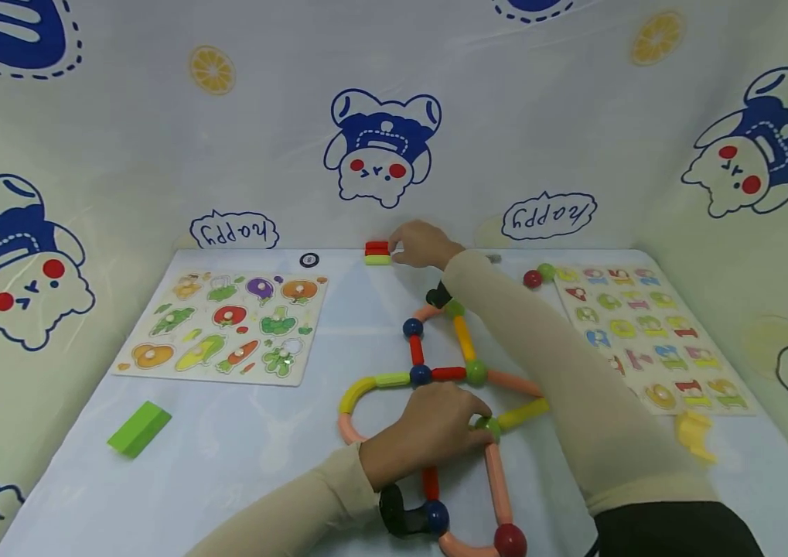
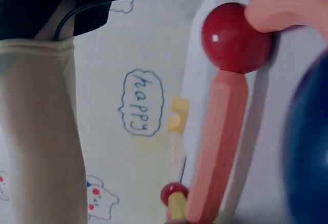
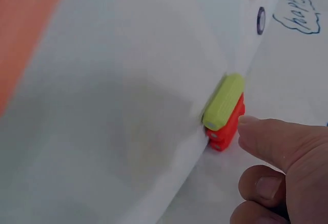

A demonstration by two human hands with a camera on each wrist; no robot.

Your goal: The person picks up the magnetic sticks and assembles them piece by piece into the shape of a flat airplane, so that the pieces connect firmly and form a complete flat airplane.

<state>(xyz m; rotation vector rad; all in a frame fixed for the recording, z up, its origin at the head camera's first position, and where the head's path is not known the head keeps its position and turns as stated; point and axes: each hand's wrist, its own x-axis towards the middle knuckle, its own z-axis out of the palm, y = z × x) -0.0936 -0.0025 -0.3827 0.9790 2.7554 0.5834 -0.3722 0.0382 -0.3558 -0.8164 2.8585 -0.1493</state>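
Note:
My left hand pinches a green ball in a figure of coloured rods and balls on the table. A yellow rod and a long pink rod meet at that ball; the pink one ends at a red ball. At the table's back edge, my right hand reaches to a small stack of short rods. Its extended finger is at the red rods, with a yellow-green rod beside them. The other visible fingers are curled and hold nothing.
A vegetable picture board lies at the left, another picture board at the right. A green block is at front left, a yellow piece at far right. Loose red ball and green ball sit behind the right forearm.

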